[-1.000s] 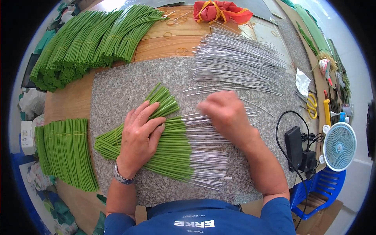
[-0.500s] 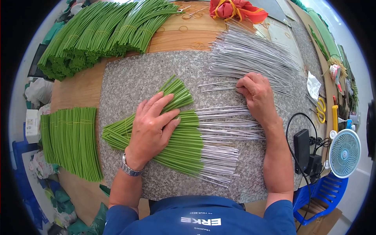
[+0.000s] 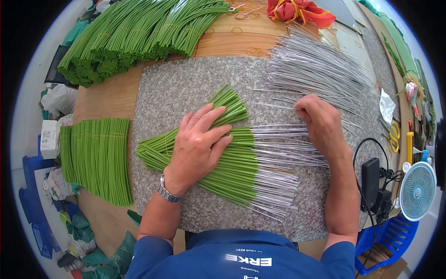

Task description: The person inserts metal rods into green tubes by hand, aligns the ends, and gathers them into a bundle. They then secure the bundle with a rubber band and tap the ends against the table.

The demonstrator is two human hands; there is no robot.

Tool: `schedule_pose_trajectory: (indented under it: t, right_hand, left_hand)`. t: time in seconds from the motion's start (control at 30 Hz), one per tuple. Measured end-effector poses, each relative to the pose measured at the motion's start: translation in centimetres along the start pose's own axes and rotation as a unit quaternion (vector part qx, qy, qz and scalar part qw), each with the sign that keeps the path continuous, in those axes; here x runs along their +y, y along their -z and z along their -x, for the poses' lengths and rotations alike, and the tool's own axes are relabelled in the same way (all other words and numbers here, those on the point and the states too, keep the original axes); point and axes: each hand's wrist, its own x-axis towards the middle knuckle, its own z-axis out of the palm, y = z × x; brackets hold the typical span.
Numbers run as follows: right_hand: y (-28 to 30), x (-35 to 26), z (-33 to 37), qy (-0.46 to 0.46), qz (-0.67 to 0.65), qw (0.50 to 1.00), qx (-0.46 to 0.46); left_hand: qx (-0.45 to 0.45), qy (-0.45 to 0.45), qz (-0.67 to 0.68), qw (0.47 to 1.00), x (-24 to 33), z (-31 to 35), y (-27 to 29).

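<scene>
Working left to right across the desk [image 3: 111, 100]:
Far left: a flat sheaf of green tubes [image 3: 95, 158] lies by itself on the wood, well apart from both hands.
Top left: bundled green tubes [image 3: 139, 35] are stacked at the far edge, out of play.
Left hand [image 3: 197, 144]: it lies flat with fingers spread, palm pressing down on the fan of tubes [image 3: 232, 167] on the grey slab [image 3: 176, 88]. It pinches nothing. I judge that even pressure here stops the tubes rolling or sliding while wire goes in.
Fan: tube mouths face right, and silver wires [image 3: 278, 153] already stick out of them in rows.
Right hand [image 3: 323, 123]: curled over the wires just beside the tube ends; fingertips are tucked under, so I cannot tell whether it pinches a wire.
Loose wires [image 3: 316, 69]: a heap just beyond the right hand, near enough to draw from one at a time.
Advice: feed each wire in line with its tube, not at a slant.
Far right: fan [image 3: 418, 190], scissors [image 3: 394, 135].
</scene>
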Motion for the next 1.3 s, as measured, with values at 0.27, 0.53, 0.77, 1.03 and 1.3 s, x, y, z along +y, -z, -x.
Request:
schedule_pose_trajectory:
  t: [0.27,0.53,0.77,1.03,1.3]
  right_hand:
    - [0.17,-0.38,0.65,-0.002,0.008,0.999,-0.054]
    - [0.07,-0.31,0.68,-0.003,-0.009,0.998,-0.063]
    - [-0.31,-0.24,0.84,0.012,-0.012,0.998,-0.056]
    - [0.13,-0.19,0.75,0.016,-0.024,0.997,-0.067]
    - [0.04,-0.22,0.79,0.011,-0.032,0.997,-0.070]
  left_hand:
    - [-0.012,0.006,-0.001,1.000,0.21,-0.21,0.22]
    - [-0.017,0.004,-0.002,1.000,0.12,-0.18,0.15]
    - [-0.016,0.009,0.004,1.000,0.12,-0.23,0.09]
    - [0.002,0.001,0.006,1.000,0.02,-0.22,-0.07]
    - [-0.020,0.004,-0.009,1.000,0.14,-0.25,0.27]
